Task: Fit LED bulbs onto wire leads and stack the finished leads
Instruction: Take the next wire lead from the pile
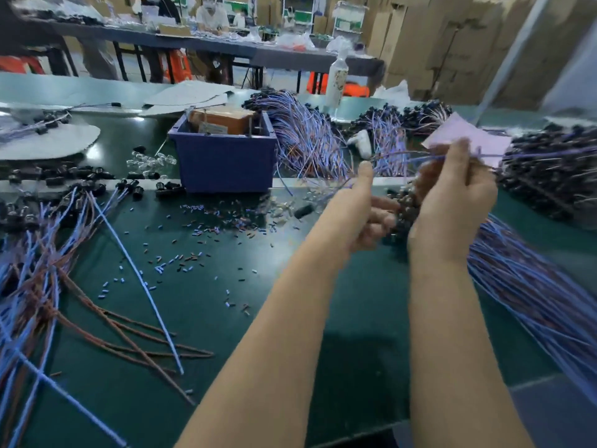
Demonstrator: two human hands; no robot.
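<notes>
I see the bundle of leads (pixel 405 202) at the right centre of the frame, held above the green table mat (pixel 226 318) between both hands, its dark socket heads clustered in the gap between the palms. Motion blur smears it, so I cannot count the leads. The left hand (pixel 368 218) has its thumb pointing up and its fingers curled in against the dark heads. The right hand (pixel 452 202) shows me its back, with fingers raised and pinching thin purple and brown wires at the top of the bundle.

Just right of the hands, a fan of purple leads (pixel 529 292) spreads toward the lower right corner. Above it, at the right edge, lies a dense stack of leads with black heads (pixel 549 169), and a pink sheet (pixel 458 134) sits behind the right fingertips.

At upper centre stands 1 blue bin (pixel 226 156) holding a brown cardboard box (pixel 223 119), with another heap of leads (pixel 307 137) just behind it on the right and a spray bottle (pixel 337 79) farther back. Left of the bin lie clear LED bulbs (pixel 148 163) and black sockets (pixel 80 179). Small snippets of insulation (pixel 200 227) scatter across the middle of the mat, and loose purple and brown leads (pixel 42 279) sprawl over the lower left.
</notes>
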